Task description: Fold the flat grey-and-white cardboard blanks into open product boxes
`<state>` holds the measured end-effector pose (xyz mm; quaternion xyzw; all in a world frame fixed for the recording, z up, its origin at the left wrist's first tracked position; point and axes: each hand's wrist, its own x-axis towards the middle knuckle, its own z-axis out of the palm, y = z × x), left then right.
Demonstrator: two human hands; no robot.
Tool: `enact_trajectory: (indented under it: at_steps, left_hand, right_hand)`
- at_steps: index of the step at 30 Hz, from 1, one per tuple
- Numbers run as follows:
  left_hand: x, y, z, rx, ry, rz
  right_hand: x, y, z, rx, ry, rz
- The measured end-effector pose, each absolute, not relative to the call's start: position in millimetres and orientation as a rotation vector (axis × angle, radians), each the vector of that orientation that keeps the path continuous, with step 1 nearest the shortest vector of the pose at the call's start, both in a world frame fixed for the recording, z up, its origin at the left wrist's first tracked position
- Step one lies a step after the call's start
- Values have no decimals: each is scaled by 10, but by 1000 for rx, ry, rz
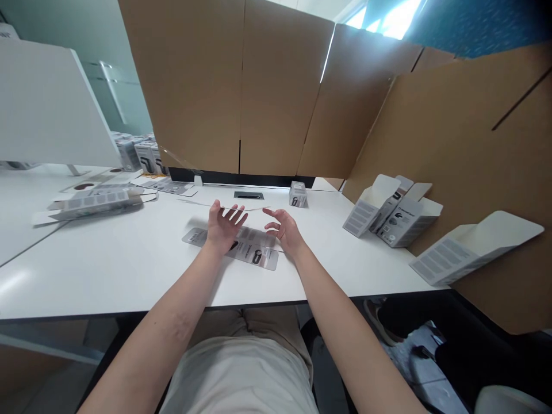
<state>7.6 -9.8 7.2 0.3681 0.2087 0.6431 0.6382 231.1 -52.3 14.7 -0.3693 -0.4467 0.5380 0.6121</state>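
A thin flat carton blank (194, 202), seen almost edge-on, is raised above the table. My left hand (222, 230) supports it, palm turned up, thumb at its edge and fingers spread beneath. By the blank's right end is my right hand (284, 230), fingers curved and apart; its index fingertip is at the edge, and whether it presses there is unclear. Below both hands, more flat printed carton blanks (259, 257) lie on the white table (142, 276), partly covered by my left hand and wrist.
Open-topped cartons (401, 224) stand at the right, with another open carton (448, 256) nearer me. A small closed box (297, 195) sits at the back. Several flat cartons (99, 202) lie left. Cardboard panels (276, 86) wall the back and right.
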Motion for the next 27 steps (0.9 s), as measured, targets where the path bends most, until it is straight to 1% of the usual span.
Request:
enact_trajectory:
  at_steps: [7,12,17,20,27]
  left_hand:
    - [187,-128,55,999,567,1357]
    - [158,-124,35,961,567,1331]
    - [205,-139,43,870,551,1314]
    - [241,-164,54,853,540,1339]
    - [291,-127,40,782,606,1448]
  right_hand:
    - [2215,-572,63,-881,-1296,1238]
    - [2197,-595,6,-874,-1435,1300]
    - [2168,-582,0,-831,-1618,1149]
    - [2163,-552,-5,-805,-1622,1101]
    - [2173,-559,13,-812,-1530,1172]
